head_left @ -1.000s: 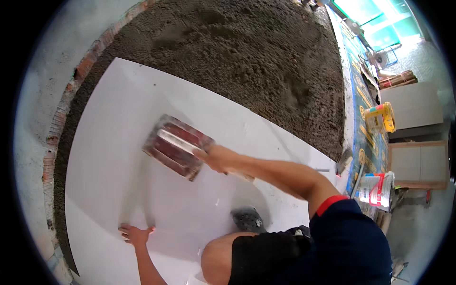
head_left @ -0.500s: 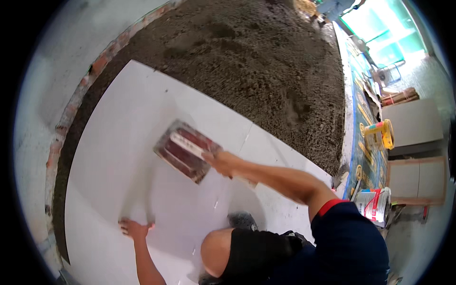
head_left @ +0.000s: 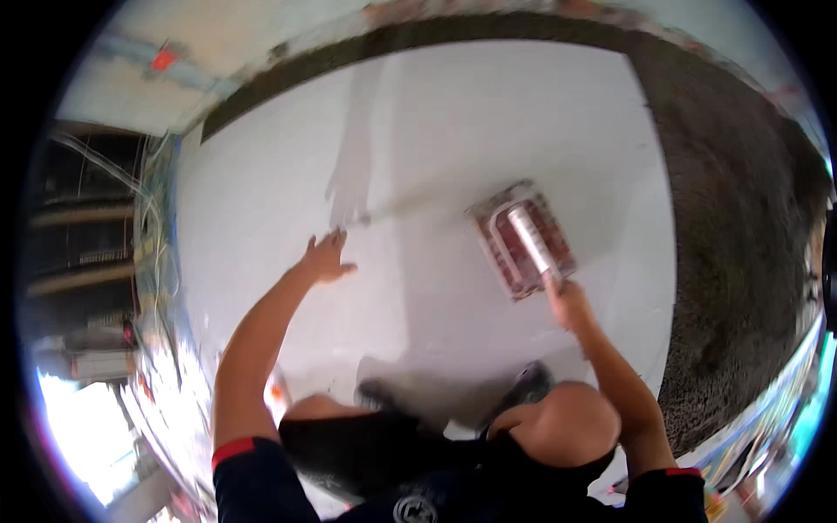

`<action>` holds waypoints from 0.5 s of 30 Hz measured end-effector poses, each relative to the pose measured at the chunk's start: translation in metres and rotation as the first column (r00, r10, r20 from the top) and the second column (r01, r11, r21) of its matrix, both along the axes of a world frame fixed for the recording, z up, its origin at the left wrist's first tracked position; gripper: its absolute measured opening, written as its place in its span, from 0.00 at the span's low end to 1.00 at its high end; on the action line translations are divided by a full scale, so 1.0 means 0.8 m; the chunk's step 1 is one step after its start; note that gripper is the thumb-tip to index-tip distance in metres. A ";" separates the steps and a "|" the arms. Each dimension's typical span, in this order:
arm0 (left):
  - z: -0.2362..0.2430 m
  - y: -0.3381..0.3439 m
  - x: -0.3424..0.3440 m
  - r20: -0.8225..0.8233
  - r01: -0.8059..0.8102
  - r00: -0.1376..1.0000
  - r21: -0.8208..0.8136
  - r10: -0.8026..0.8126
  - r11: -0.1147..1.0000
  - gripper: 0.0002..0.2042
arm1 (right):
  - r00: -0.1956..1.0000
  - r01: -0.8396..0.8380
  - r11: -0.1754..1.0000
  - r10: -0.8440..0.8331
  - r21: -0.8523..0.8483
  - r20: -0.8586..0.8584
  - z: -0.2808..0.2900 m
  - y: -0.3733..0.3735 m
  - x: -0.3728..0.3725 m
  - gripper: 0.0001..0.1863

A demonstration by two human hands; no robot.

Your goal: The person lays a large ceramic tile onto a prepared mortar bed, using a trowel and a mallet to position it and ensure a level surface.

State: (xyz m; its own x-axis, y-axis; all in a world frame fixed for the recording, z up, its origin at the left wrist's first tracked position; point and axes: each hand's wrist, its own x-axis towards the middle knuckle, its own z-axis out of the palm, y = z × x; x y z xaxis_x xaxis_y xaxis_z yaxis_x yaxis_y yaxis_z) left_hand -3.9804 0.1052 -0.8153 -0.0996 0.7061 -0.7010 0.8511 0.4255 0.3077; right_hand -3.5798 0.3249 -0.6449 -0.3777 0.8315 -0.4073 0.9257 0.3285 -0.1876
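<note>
Large white tiles [head_left: 340,322] lie flat in front of my knees. My right hand [head_left: 568,305] is closed round the near end of the pale handle of a rectangular float [head_left: 523,240] with a dark red, stained back. The float is over the right part of the tiles; I cannot tell whether its face presses on them. My left hand [head_left: 324,260] is stretched out over the left part of the tiles with fingers spread, holding nothing. A shadow of an arm and hand falls just beyond its fingertips. Whether that palm touches the tile is unclear.
Dark, coarse mortar [head_left: 728,227] borders the tiles on the right, with a narrow strip along the far edge. A pale wall [head_left: 288,26] rises beyond. Dark shelf-like bays [head_left: 83,235] stand at the left, and blurred clutter [head_left: 166,410] lies at the lower left.
My view has swung round to the left, so the mortar now shows at the right. The float stays in my right hand, now right of centre. My left hand has its fingers spread in both frames.
</note>
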 end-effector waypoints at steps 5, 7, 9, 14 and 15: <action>-0.169 -0.356 -0.202 -0.178 -0.817 0.547 0.098 0.818 0.568 0.47 | 0.970 0.144 0.943 -0.195 -0.301 -0.145 -0.106 -0.147 -0.260 0.34; -0.308 -0.475 -0.223 -0.240 -0.837 0.495 0.128 0.835 0.533 0.47 | 0.977 0.045 0.957 -0.102 -0.288 -0.187 -0.189 -0.193 -0.355 0.33; -0.435 -0.477 -0.193 -0.251 -0.818 0.460 0.252 0.852 0.517 0.47 | 0.965 0.029 0.949 -0.109 -0.313 -0.240 -0.220 -0.191 -0.402 0.31; -0.615 -0.483 -0.155 -0.295 -0.680 0.370 0.560 0.881 0.474 0.43 | 0.793 -0.064 0.983 -0.054 -0.171 -0.607 -0.339 -0.154 -0.444 0.30; -0.650 -0.474 -0.144 -0.329 -0.638 0.357 0.598 0.874 0.485 0.41 | 0.681 -0.012 0.982 -0.129 -0.187 -0.721 -0.398 -0.141 -0.433 0.30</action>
State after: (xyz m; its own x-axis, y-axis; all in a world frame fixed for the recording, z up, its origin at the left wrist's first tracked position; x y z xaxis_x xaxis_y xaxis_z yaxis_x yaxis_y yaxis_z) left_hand -4.0960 -0.2743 -1.3349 -0.9645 0.2576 -0.0579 0.2417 0.9497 0.1991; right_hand -3.9265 0.2122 -0.9634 -0.5651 0.8103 -0.1552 0.4889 0.1774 -0.8541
